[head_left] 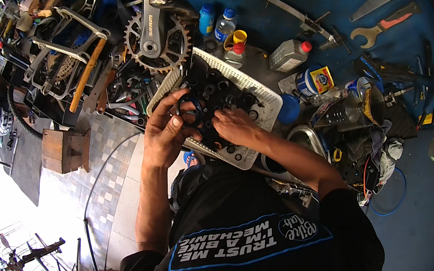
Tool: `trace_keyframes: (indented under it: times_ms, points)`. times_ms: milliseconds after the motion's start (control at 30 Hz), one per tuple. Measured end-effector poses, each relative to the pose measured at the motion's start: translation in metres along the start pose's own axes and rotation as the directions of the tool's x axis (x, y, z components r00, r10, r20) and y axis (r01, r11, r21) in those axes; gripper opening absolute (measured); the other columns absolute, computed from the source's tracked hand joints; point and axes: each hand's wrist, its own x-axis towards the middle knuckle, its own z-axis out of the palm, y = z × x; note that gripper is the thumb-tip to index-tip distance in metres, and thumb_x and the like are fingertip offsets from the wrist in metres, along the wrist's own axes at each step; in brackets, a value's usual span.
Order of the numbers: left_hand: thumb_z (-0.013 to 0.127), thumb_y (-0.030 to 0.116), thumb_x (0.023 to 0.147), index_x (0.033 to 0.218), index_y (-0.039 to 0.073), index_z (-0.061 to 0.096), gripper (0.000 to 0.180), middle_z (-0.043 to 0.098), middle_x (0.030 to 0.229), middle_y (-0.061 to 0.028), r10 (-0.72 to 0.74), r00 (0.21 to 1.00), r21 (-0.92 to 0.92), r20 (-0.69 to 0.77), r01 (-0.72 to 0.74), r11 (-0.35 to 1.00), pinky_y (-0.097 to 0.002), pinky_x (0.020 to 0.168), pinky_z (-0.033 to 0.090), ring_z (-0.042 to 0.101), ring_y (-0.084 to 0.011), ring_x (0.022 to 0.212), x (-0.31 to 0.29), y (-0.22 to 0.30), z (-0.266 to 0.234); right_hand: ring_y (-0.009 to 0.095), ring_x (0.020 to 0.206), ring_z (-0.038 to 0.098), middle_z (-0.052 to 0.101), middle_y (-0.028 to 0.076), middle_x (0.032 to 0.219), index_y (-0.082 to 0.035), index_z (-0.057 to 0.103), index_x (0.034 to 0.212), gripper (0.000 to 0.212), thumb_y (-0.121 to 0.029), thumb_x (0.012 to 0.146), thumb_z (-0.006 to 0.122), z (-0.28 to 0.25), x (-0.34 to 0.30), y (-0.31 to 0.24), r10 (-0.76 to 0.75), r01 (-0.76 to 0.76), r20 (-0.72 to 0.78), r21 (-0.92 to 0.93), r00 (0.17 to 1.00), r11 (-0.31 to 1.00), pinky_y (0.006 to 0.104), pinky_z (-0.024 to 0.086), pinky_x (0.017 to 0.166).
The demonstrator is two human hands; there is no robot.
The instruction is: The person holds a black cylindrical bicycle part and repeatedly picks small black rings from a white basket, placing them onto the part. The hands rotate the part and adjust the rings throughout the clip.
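Note:
A white perforated plastic basket (266,91) sits in front of me, filled with small dark rings, spacers and other round parts. At its left side my left hand (164,133) is closed, thumb against fingers, on a black ring (182,107) held up above the basket's contents. My right hand (234,125) reaches into the basket from the right, its fingers curled down among the black parts (224,96). Its fingertips are partly hidden, and what they pinch is too small to make out.
A crankset with a toothed chainring (159,47) hangs just beyond the basket. Bottles, including a grey one with a red cap (289,57), stand right of it. A wooden-handled hammer (89,76) lies left among bike parts. Wrenches (386,24) hang on the blue wall.

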Motion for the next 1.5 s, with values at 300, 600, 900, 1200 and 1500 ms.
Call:
trace_keyframes:
  times_ms: [300, 600, 900, 1200, 1500]
  points:
    - [0.087, 0.008, 0.088, 0.156, -0.007, 0.044, 0.082, 0.061, 0.134, -0.0167, -0.027, 0.993, -0.081, 0.117, 0.037, 0.996, -0.0378, 0.078, 0.069, 0.070, -0.0226, 0.104, 0.001, -0.001, 0.003, 0.031, 0.093, 0.073, 0.068, 0.014, 0.102, -0.002, 0.071, 0.098, 0.015, -0.011, 0.087, 0.070, -0.004, 0.006, -0.007, -0.002, 0.005, 0.036, -0.080, 0.999, 0.997, 0.0446, 0.060, 0.073]
    - [0.084, 0.029, 0.093, 0.153, -0.009, 0.047, 0.081, 0.066, 0.129, -0.0115, -0.048, 0.991, -0.015, 0.128, 0.050, 0.999, -0.0309, 0.068, 0.066, 0.068, -0.0162, 0.098, -0.003, 0.002, 0.002, 0.032, 0.089, 0.073, 0.069, 0.015, 0.103, -0.002, 0.069, 0.100, 0.032, -0.031, 0.087, 0.074, 0.005, 0.001, 0.002, 0.042, -0.043, 0.018, 0.073, 0.999, 0.996, 0.0451, 0.060, 0.074]
    - [0.074, 0.059, 0.095, 0.146, -0.010, 0.053, 0.088, 0.073, 0.106, -0.0125, -0.054, 0.998, 0.178, 0.024, 0.049, 0.983, -0.0304, 0.058, 0.057, 0.070, -0.0190, 0.077, -0.003, -0.004, -0.003, 0.027, 0.079, 0.072, 0.068, 0.004, 0.096, -0.010, 0.069, 0.097, 0.018, -0.019, 0.085, 0.079, -0.116, -0.015, 0.002, 0.238, -0.055, -0.338, 0.472, 0.911, 0.880, 0.0408, 0.059, 0.069]
    - [0.073, 0.047, 0.100, 0.141, -0.008, 0.059, 0.070, 0.070, 0.097, -0.0078, -0.107, 0.986, 0.188, 0.131, 0.081, 0.979, -0.0277, 0.065, 0.055, 0.067, -0.0156, 0.076, 0.008, -0.005, 0.012, 0.020, 0.080, 0.070, 0.063, 0.002, 0.096, -0.011, 0.068, 0.096, 0.019, -0.019, 0.086, 0.081, -0.179, -0.014, -0.017, -0.192, 0.306, -0.511, 0.147, 0.838, 0.941, 0.0358, 0.059, 0.067]
    - [0.074, 0.044, 0.101, 0.139, -0.006, 0.062, 0.064, 0.071, 0.097, -0.0073, -0.105, 0.989, 0.217, 0.101, 0.081, 0.973, -0.0255, 0.065, 0.054, 0.066, -0.0134, 0.074, 0.005, -0.003, 0.017, 0.021, 0.082, 0.070, 0.064, 0.002, 0.100, -0.008, 0.075, 0.105, 0.017, -0.018, 0.092, 0.078, -0.185, -0.014, -0.020, -0.218, 0.326, -0.459, 0.170, 0.861, 0.930, 0.0369, 0.060, 0.067]
